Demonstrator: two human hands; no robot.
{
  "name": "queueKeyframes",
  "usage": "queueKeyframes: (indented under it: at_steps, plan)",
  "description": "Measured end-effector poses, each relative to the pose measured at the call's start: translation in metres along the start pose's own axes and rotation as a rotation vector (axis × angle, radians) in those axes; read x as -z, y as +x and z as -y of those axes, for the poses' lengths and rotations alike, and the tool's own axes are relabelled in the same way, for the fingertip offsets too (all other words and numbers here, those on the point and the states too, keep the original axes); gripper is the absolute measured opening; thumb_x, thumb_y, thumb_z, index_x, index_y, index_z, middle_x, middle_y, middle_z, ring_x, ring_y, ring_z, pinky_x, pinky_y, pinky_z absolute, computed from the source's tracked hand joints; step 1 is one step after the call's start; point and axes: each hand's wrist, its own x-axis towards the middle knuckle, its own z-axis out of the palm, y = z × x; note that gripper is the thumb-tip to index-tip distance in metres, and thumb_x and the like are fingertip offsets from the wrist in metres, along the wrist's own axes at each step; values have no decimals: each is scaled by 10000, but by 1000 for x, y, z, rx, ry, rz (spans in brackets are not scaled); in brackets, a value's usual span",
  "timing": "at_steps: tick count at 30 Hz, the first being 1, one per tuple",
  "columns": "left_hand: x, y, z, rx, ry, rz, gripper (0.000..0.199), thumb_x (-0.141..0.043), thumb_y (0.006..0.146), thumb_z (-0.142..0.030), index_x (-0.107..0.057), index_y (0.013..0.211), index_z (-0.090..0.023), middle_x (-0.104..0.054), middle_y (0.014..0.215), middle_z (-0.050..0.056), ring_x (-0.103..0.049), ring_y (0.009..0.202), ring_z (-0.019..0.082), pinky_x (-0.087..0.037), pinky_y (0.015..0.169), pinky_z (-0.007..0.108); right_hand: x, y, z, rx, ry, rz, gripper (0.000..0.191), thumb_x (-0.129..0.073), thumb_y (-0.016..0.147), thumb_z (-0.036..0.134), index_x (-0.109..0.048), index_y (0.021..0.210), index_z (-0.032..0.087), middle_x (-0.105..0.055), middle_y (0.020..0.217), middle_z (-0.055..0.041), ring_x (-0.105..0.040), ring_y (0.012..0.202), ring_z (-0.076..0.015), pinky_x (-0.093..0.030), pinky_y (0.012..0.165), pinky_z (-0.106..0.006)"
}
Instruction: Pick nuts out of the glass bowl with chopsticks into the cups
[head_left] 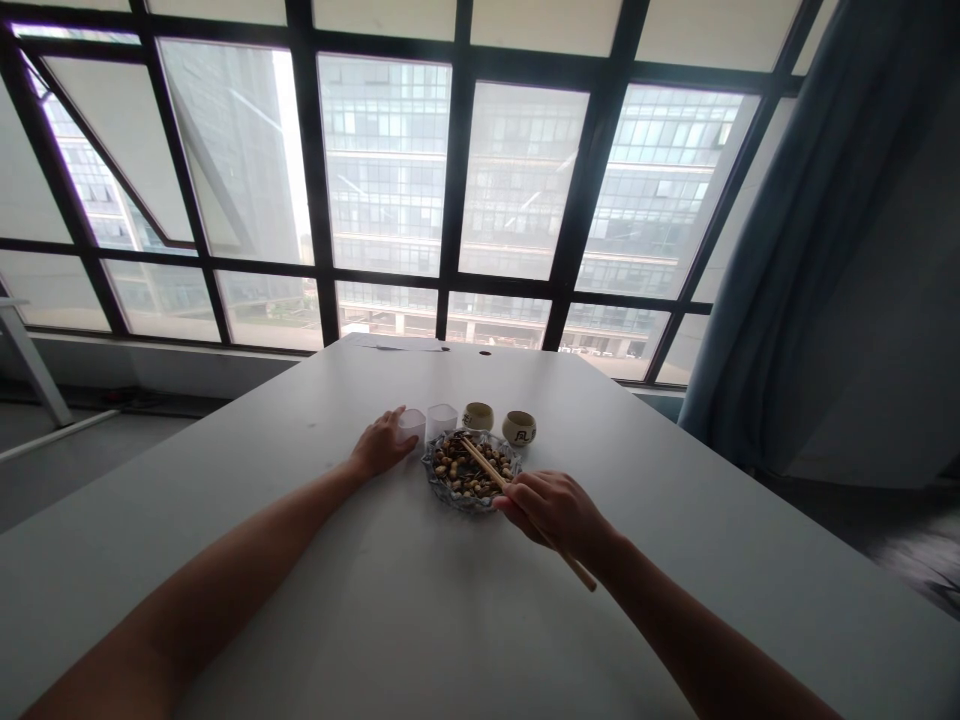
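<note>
My right hand point(556, 512) is closed around a pair of wooden chopsticks point(480, 460). Their tips reach into a clear glass bowl point(450, 498) with a wavy rim, among pale nuts and dark seeds point(474, 478). To the left of the bowl, my left hand point(380, 443) grips a small translucent plastic cup point(411, 425), fingers behind it and thumb in front. A second translucent cup point(442, 417) stands just to its right, behind the bowl. Whether the chopstick tips hold a piece is too small to tell.
Behind the bowl stand a round, cream-coloured cup point(478, 415) and a similar cup point(519, 428) with dark lettering. All rest on a white table point(337, 600). Paper point(397, 346) lies at its far end, before large windows. A blue curtain point(757, 260) hangs at right.
</note>
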Motion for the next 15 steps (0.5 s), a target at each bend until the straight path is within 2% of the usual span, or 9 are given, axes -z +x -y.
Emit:
queueKeyframes:
  at_steps: [3,8,12,15]
  plan:
    - [0,0,0,-41,-15,-21,707,-605,838,-414,-391,1440,-112,-586,1294,183,-616,1117,314,-504,975,432,1,0,0,-4,20,-14,340,-464,1037,286,-508,716,185,-526,586,25,-401,456,-83,-289,480,-234]
    - [3,-1,1,-159,-47,-160,779,-654,778,-290,-320,1465,-139,-549,1295,172,-560,1180,314,-492,1011,444,2,1,0,-24,-19,-34,350,-441,1044,280,-510,714,184,-523,574,25,-395,456,-86,-293,486,-239]
    - [6,-2,0,-260,-26,-206,683,-650,733,-174,-415,1374,-175,-539,1290,151,-525,1212,308,-493,1008,450,3,1,-1,-37,-39,-42,379,-420,1050,291,-504,696,183,-513,565,28,-371,449,-82,-281,474,-234]
    - [9,-4,-3,-276,12,-193,586,-650,718,-152,-485,1279,-192,-561,1260,137,-534,1193,304,-497,994,441,3,2,-1,-39,-19,-42,362,-432,1045,280,-504,703,185,-508,564,31,-364,443,-80,-276,470,-231]
